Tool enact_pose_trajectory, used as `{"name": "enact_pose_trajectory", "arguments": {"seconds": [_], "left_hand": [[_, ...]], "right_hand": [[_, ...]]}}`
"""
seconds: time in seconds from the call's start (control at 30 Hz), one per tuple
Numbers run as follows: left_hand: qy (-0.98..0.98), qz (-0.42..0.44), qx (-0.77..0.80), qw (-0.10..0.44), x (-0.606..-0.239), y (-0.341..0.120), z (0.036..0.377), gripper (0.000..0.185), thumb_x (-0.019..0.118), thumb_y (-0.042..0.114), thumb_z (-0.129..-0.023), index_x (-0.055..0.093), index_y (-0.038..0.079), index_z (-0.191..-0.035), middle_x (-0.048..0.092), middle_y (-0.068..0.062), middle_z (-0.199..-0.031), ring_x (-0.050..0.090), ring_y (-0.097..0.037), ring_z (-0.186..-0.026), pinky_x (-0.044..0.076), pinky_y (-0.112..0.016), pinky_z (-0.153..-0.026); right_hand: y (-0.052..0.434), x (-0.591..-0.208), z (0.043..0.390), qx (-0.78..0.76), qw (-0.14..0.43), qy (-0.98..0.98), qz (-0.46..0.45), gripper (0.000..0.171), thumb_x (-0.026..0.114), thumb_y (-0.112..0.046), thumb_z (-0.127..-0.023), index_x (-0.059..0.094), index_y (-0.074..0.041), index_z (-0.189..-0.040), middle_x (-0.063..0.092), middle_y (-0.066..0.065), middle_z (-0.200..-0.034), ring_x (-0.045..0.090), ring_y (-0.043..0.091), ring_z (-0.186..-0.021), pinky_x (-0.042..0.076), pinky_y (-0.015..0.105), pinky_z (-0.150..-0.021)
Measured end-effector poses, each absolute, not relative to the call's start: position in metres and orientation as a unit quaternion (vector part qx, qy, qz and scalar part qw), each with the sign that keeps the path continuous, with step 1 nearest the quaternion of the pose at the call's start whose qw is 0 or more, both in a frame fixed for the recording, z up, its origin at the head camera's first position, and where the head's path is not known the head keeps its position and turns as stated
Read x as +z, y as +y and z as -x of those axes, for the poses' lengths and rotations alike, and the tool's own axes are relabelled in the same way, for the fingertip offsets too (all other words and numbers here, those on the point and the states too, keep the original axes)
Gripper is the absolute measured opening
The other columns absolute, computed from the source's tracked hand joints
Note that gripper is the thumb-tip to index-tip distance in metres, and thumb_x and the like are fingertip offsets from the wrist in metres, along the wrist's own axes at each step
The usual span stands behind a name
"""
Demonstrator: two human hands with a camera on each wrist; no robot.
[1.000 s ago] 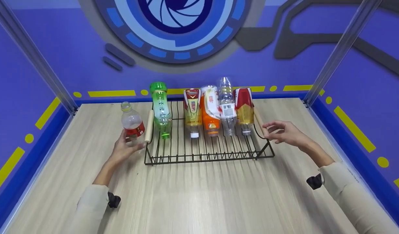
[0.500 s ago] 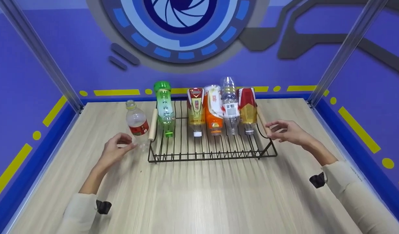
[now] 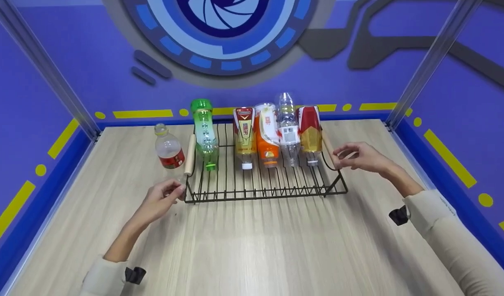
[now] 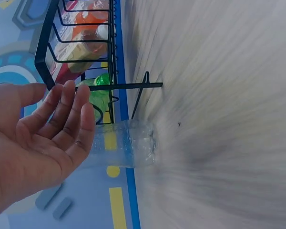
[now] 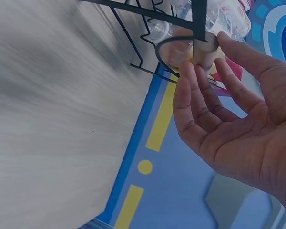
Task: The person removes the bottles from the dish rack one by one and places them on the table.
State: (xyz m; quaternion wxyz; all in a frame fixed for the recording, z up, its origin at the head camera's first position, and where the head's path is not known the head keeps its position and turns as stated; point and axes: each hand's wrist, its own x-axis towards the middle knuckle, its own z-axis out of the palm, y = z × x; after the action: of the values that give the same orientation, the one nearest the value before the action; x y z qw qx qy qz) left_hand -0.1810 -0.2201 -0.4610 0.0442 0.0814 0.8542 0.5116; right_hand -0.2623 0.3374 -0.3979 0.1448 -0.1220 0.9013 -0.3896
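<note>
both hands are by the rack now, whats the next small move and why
Probably close both hands on the handles. The right hand already has fingertips at the right wooden handle of the rack, fingers relaxed. The left hand is empty near the rack's front left corner, below the left handle, so it likely needs to rise to it. The bottle stands alone on the table.

1. A wire rack (image 3: 260, 190) sits mid-table (image 3: 252, 246), five bottles (image 3: 272, 135) lying side by side at its back
2. A lone bottle (image 3: 169, 149) stands just left of the rack
3. One hand at each rack end: left hand (image 3: 161, 201), right hand (image 3: 358, 157)
</note>
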Motion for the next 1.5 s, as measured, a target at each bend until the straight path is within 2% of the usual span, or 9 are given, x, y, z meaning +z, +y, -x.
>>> {"name": "enact_pose_trajectory", "arguments": {"seconds": [0.27, 0.57, 0.83, 1.07, 1.2, 1.37, 1.5], "left_hand": [[0.836, -0.054, 0.543, 0.057, -0.464, -0.212, 0.174, 0.03, 0.069, 0.022, -0.099, 0.062, -0.001, -0.116, 0.069, -0.013, -0.1, 0.064, -0.009, -0.083, 0.055, -0.024, -0.075], [0.82, -0.03, 0.566, 0.08, -0.462, -0.212, 0.176, 0.035, 0.073, 0.02, -0.095, 0.057, -0.002, -0.116, 0.07, -0.006, -0.092, 0.064, -0.01, -0.084, 0.056, -0.027, -0.076], [0.804, -0.035, 0.586, 0.1, -0.463, -0.218, 0.176, 0.033, 0.07, 0.018, -0.097, 0.053, -0.003, -0.117, 0.07, -0.001, -0.092, 0.064, -0.008, -0.085, 0.056, -0.028, -0.076], [0.8, -0.027, 0.589, 0.11, -0.463, -0.215, 0.178, 0.035, 0.07, 0.021, -0.097, 0.051, -0.001, -0.118, 0.071, 0.002, -0.092, 0.064, -0.007, -0.085, 0.054, -0.027, -0.076], [0.8, -0.021, 0.589, 0.115, -0.462, -0.213, 0.179, 0.036, 0.07, 0.021, -0.098, 0.051, 0.0, -0.119, 0.071, 0.004, -0.091, 0.064, -0.007, -0.085, 0.054, -0.027, -0.076], [0.795, -0.024, 0.594, 0.118, -0.463, -0.213, 0.181, 0.035, 0.068, 0.021, -0.099, 0.051, -0.001, -0.12, 0.07, 0.005, -0.092, 0.063, -0.006, -0.085, 0.054, -0.027, -0.076], [0.792, -0.033, 0.598, 0.117, -0.464, -0.214, 0.184, 0.035, 0.067, 0.02, -0.099, 0.051, -0.002, -0.12, 0.07, 0.006, -0.092, 0.064, -0.006, -0.087, 0.054, -0.026, -0.075]], "right_hand": [[0.335, -0.385, 0.281, -0.378, 0.129, 0.909, 0.116, 0.04, 0.066, -0.017, -0.1, 0.06, 0.004, -0.134, 0.067, 0.027, -0.121, 0.066, 0.009, -0.089, 0.057, 0.022, -0.073], [0.311, -0.372, 0.316, -0.379, 0.12, 0.913, 0.095, 0.047, 0.064, -0.019, -0.101, 0.054, 0.007, -0.139, 0.064, 0.031, -0.126, 0.066, 0.011, -0.09, 0.055, 0.02, -0.071], [0.285, -0.372, 0.343, -0.375, 0.107, 0.918, 0.068, 0.075, 0.07, -0.033, -0.097, 0.037, 0.006, -0.152, 0.057, 0.029, -0.133, 0.061, 0.033, -0.115, 0.057, 0.041, -0.093], [0.276, -0.378, 0.36, -0.375, 0.13, 0.916, 0.063, 0.081, 0.068, -0.029, -0.098, 0.026, 0.009, -0.155, 0.05, 0.034, -0.144, 0.052, 0.044, -0.129, 0.047, 0.055, -0.108], [0.278, -0.379, 0.368, -0.368, 0.157, 0.914, 0.066, 0.082, 0.068, -0.028, -0.098, 0.023, 0.011, -0.155, 0.044, 0.037, -0.149, 0.046, 0.049, -0.137, 0.04, 0.059, -0.114], [0.282, -0.382, 0.376, -0.374, 0.208, 0.9, 0.084, 0.083, 0.07, -0.028, -0.096, 0.024, 0.006, -0.156, 0.041, 0.034, -0.152, 0.041, 0.048, -0.141, 0.034, 0.059, -0.118], [0.284, -0.384, 0.38, -0.385, 0.221, 0.891, 0.096, 0.089, 0.073, -0.028, -0.094, 0.019, 0.004, -0.158, 0.036, 0.033, -0.156, 0.035, 0.048, -0.146, 0.029, 0.06, -0.121]]}}
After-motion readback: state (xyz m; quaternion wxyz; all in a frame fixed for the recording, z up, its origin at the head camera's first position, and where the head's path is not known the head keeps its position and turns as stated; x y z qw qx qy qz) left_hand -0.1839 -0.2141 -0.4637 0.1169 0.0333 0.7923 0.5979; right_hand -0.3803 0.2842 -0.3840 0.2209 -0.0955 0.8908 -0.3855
